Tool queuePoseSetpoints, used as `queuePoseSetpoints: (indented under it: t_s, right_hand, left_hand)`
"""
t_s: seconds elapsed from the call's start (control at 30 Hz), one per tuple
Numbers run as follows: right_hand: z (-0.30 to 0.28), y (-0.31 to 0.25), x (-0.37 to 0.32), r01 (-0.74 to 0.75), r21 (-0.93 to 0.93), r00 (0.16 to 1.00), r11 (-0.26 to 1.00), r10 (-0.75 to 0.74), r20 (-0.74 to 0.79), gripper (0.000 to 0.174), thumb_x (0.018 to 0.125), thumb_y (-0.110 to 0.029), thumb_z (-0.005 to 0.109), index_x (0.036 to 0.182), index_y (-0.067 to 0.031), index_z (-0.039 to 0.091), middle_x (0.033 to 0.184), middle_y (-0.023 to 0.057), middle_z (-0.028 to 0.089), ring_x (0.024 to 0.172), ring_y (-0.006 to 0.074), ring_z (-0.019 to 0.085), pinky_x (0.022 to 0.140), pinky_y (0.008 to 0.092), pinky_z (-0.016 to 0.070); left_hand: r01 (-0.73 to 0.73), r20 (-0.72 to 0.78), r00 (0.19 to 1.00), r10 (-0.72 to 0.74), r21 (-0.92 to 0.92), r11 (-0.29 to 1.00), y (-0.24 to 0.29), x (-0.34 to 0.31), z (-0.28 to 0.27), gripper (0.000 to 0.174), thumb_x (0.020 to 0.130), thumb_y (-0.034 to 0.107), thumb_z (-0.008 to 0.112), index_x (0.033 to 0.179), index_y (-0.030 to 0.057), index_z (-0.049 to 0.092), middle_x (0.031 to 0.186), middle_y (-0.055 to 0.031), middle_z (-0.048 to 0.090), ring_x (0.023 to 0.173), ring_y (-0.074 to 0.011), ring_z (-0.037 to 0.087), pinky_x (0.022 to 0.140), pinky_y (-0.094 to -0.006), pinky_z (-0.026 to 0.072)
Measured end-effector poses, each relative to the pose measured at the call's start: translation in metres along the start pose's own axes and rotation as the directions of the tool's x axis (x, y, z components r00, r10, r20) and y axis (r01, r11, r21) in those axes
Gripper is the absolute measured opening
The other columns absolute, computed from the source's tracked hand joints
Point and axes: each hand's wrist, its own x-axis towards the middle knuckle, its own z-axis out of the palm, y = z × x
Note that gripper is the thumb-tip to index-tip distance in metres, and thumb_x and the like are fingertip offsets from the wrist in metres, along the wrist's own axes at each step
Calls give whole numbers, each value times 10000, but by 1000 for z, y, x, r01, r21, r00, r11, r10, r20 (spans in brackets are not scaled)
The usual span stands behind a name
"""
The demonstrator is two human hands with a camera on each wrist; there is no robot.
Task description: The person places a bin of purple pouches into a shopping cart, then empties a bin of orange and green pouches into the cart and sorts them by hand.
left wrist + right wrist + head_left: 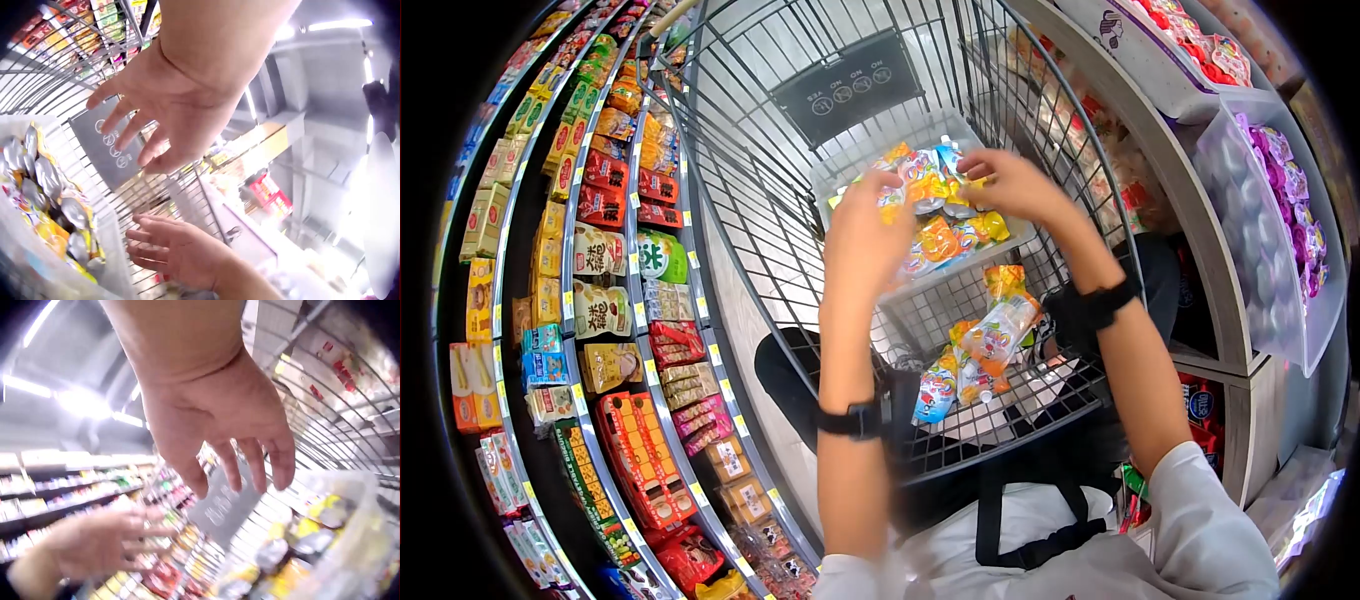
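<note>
Both hands hover over a translucent plastic bin (1007, 250) inside a shopping cart. My left hand (868, 235) is above the bin's left side, its fingers spread and holding nothing in the left wrist view. On the other side, my right hand (1010, 183) has loosely bent fingers and a bare palm. Bright spouted pouches (940, 240) fill the bin, several with their silver bottoms (47, 177) turned up. Nearer my body, several more pouches (1000, 335) lie loose on the cart's wire floor.
The wire cart (745, 210) surrounds the bin, with a dark sign panel (845, 88) at its far end. Shelves of packaged snacks (605, 250) line the left. At right stand a wooden shelf unit (1215, 250) and a clear bin (1250, 200) of purple packets.
</note>
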Motion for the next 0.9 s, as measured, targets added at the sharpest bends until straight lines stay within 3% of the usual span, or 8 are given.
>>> queuePoseSetpoints:
  t_s: [0.17, 0.23, 0.47, 0.6, 0.63, 0.67, 0.73, 0.9]
  right_hand:
    - [73, 25, 16, 163, -648, 921, 744, -350, -170, 679, 705, -171, 758, 1331, -153, 496, 1336, 193, 514, 1225, 363, 507, 1053, 482, 375]
    - [81, 32, 30, 234, -831, 815, 506, -567, -116, 555, 739, -89, 672, 1275, -181, 561, 1329, 150, 533, 1183, 336, 541, 1046, 492, 371]
    - [66, 19, 41, 239, -748, 941, 618, -337, 23, 352, 754, -40, 614, 1088, -137, 668, 1218, 128, 618, 1062, 354, 602, 937, 516, 431]
    - [40, 1, 29, 123, -388, 913, 913, -258, -316, 267, 822, -26, 596, 1087, -39, 629, 1063, 154, 663, 903, 361, 655, 778, 466, 532]
    - [28, -8, 25, 80, 110, 933, 991, -35, -359, 278, 841, -39, 597, 1118, -15, 597, 1066, 145, 658, 921, 333, 657, 796, 458, 542]
    - [17, -20, 18, 22, 584, 939, 811, 184, -291, 298, 860, -52, 597, 1149, 9, 565, 1070, 136, 653, 939, 304, 660, 814, 449, 552]
    - [-8, -46, -23, 132, 894, 983, 428, 62, -174, 463, 868, -81, 629, 1257, 77, 433, 1097, 184, 615, 958, 328, 652, 855, 487, 555]
    - [-21, -67, -82, -181, 951, 900, 250, -348, 263, 586, 814, -68, 601, 1365, -6, 415, 1283, 168, 565, 1138, 325, 597, 992, 535, 462]
  left_hand:
    - [137, 184, 941, -284, 562, 816, -48, 21, 43, 896, 663, 301, 832, 1428, 240, 370, 1563, -144, 209, 1437, -389, 203, 1063, -709, 226]
    - [100, 222, 933, -283, 596, 797, -68, 19, 53, 892, 661, 301, 836, 1425, 247, 379, 1562, -144, 218, 1433, -381, 223, 1065, -698, 233]
    - [-28, 108, 991, -83, 757, 653, -66, 22, 61, 531, 715, 142, 706, 1219, 216, 557, 1248, -114, 590, 1173, -327, 551, 970, -651, 375]
    - [264, -122, 964, -236, 328, 907, -54, 40, 40, 442, 784, 145, 648, 1214, 167, 549, 1133, -185, 634, 834, -377, 670, 747, -523, 539]
    - [328, -199, 903, -381, -255, 910, -48, 45, 26, 436, 814, 150, 630, 1237, 128, 530, 1160, -191, 622, 892, -368, 664, 785, -516, 533]
    - [242, -175, 826, -537, -750, 616, -37, 47, 13, 433, 843, 154, 611, 1260, 90, 511, 1187, -197, 611, 949, -358, 658, 823, -509, 528]
    - [75, -93, 898, -430, -930, 359, -18, 34, -6, 443, 860, 147, 598, 1278, 54, 485, 1224, -189, 590, 1017, -346, 634, 869, -500, 515]
    - [57, 87, 993, -83, -949, -311, 20, -22, -34, 520, 853, 94, 599, 1334, 22, 415, 1312, -170, 527, 1204, -309, 534, 1009, -483, 449]
